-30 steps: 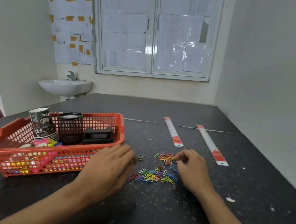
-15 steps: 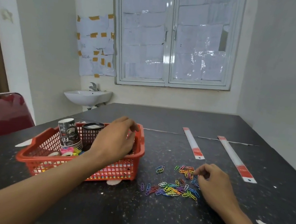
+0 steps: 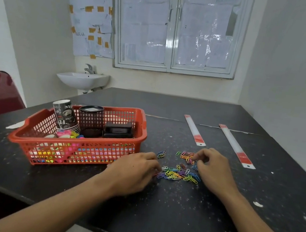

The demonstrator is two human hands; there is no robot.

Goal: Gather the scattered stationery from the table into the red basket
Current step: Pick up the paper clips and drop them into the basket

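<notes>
Left hand [image 3: 136, 171] back from basket [image 3: 143, 123] to clips [image 3: 176, 174], fingers curled, hold unclear | right hand [image 3: 214, 173] curled, pinching clips at far edge | two white strips [image 3: 194, 131] beyond

Left hand [image 3: 134, 170] fingertips out of sight.

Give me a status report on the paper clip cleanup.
Left hand at the paper clips' left edge, grip hidden. Right hand pinching clips in the far bunch. Pile loose on the table beside the red basket; nothing blocking.
</notes>
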